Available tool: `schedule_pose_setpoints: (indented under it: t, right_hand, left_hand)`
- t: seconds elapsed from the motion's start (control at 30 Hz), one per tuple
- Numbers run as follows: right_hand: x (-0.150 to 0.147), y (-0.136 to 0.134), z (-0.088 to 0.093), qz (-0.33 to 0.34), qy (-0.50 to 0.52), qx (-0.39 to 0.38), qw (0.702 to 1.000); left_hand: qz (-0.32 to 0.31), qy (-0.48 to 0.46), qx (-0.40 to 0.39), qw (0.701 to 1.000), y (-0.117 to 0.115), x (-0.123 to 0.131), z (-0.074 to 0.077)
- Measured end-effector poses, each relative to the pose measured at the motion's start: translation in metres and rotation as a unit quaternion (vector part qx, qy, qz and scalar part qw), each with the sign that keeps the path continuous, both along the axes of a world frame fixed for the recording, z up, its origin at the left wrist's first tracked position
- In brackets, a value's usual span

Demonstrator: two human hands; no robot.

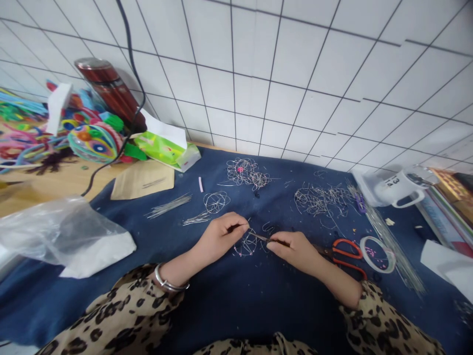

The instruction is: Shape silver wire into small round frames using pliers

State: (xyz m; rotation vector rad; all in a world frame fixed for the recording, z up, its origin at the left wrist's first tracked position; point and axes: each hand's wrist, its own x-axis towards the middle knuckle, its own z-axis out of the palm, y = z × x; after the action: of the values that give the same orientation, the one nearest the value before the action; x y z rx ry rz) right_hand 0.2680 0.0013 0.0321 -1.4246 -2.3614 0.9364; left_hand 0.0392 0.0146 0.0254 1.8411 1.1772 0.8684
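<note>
A round piece of bent silver wire (247,243) with small pink beads along its lower edge hangs between my hands. The fingers of my left hand (225,235) pinch its upper left part. My right hand (293,250) is closed round dark-handled pliers, whose thin tip points left and meets the wire. Just above my left hand lie a looped ring of wire (216,201) and a small bundle of short wires (196,218). Where exactly the tip grips is too small to tell.
Tangled wire heaps (321,199) lie behind. Orange-handled scissors (347,249), a white ring dish (377,254) and long wires (395,246) are right. A white mug (402,186) stands back right; a plastic bag (62,231) lies left, a red flask (111,91) back left.
</note>
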Motion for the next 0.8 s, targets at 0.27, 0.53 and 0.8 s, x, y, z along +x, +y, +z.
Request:
schedule_pose_setpoints:
  t: [0.27,0.53,0.8]
  right_hand:
    - [0.006,0.005,0.002,-0.023,0.139,-0.261,0.955]
    - [0.005,0.0,0.006,0.023,0.097,-0.221,0.97]
    - [0.0,-0.013,0.001,0.065,-0.068,0.122,0.988]
  left_hand:
    - [-0.022,0.001,-0.032,0.999,-0.003,0.0,0.001]
    - [-0.035,-0.046,-0.107,0.993,-0.004,0.0,0.001]
    - [-0.034,-0.048,-0.111,0.992,-0.004,0.001,0.0]
